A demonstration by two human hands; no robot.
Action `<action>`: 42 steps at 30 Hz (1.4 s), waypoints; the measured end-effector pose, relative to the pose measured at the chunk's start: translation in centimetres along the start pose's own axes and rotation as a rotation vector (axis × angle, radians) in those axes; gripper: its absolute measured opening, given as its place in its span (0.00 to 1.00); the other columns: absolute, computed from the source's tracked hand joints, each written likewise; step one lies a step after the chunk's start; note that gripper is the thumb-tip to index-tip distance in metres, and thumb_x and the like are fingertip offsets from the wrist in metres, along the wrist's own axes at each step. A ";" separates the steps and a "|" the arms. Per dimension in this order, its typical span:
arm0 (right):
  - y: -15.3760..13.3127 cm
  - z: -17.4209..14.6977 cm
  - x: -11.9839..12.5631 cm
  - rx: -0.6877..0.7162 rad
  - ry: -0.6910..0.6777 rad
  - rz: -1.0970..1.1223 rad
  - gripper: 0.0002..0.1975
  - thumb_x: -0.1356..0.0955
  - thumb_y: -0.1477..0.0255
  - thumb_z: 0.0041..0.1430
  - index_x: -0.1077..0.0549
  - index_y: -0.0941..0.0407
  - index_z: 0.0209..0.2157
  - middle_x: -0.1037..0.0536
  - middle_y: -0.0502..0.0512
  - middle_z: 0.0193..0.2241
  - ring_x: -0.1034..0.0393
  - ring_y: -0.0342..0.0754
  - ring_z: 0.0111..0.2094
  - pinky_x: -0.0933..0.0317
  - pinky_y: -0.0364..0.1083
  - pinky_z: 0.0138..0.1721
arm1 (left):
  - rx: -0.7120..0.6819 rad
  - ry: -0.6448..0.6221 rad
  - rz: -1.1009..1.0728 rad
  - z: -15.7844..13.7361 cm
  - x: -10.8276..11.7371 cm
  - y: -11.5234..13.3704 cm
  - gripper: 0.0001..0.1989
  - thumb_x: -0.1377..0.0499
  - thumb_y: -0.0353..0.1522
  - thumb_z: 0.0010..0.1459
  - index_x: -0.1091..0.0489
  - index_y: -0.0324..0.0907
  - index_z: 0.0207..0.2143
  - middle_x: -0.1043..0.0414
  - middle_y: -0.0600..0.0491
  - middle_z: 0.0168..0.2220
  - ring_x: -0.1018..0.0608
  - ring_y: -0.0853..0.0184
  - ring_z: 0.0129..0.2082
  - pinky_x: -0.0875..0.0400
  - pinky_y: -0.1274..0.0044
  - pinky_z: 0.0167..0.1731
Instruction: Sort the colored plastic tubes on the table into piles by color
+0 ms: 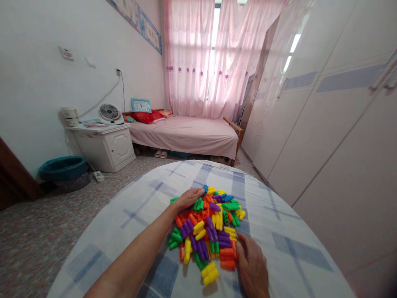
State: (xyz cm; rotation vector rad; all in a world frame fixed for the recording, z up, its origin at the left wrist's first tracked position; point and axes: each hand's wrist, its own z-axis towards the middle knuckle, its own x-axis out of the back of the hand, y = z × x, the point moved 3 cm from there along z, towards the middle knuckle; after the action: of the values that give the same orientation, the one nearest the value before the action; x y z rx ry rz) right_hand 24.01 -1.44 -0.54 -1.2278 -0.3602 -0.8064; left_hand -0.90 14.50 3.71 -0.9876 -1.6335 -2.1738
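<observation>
A pile of colourful plastic building pieces [203,244], tube-shaped and joined side by side, lies on the round table. At its far left edge, my left hand [190,198] reaches over the pile with its fingertips closed on a blue plastic piece [205,189]. My right hand [253,263] rests at the near right side, fingers curled against an orange plastic piece [234,249]; the far side of its grip is hidden. More orange pieces [227,263] lie just left of those fingers. A yellow piece [210,273] sits at the pile's near end.
A white and blue patterned cloth [139,211] covers the table. Beyond it stand a bed [186,134], a white cabinet [120,153] with a fan [111,113], and a teal-lined bin [63,169] on the floor. A white wardrobe [322,136] runs along the right.
</observation>
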 end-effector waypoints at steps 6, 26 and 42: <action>-0.1 -0.1 0.1 0.005 0.021 0.001 0.18 0.42 0.61 0.58 0.27 0.54 0.42 0.24 0.57 0.42 0.32 0.53 0.45 0.42 0.53 0.49 | 0.014 0.093 0.126 -0.1 0.8 0.7 0.26 0.61 0.46 0.63 0.30 0.40 0.33 0.28 0.53 0.32 0.29 0.65 0.36 0.35 0.75 0.41; 0.1 0.1 -0.2 0.026 0.019 -0.006 0.17 0.41 0.63 0.58 0.27 0.53 0.42 0.23 0.55 0.41 0.31 0.52 0.44 0.41 0.51 0.48 | -0.015 -0.073 0.311 3.2 -1.2 3.7 0.24 0.56 0.46 0.62 0.26 0.43 0.38 0.23 0.52 0.37 0.23 0.64 0.38 0.33 0.77 0.39; -0.6 0.3 -0.2 0.051 -0.012 -0.131 0.19 0.43 0.66 0.60 0.27 0.57 0.45 0.24 0.57 0.43 0.33 0.50 0.44 0.43 0.48 0.48 | 0.089 0.429 0.442 -15.6 3.6 1.6 0.24 0.58 0.42 0.65 0.35 0.40 0.55 0.39 0.46 0.59 0.40 0.61 0.62 0.46 0.64 0.61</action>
State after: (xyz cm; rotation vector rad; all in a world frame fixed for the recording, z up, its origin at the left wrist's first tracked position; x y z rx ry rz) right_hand 23.56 -1.14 -0.14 -1.1703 -0.4721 -0.8976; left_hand -8.37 0.32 5.00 -0.7079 -1.1725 -1.8345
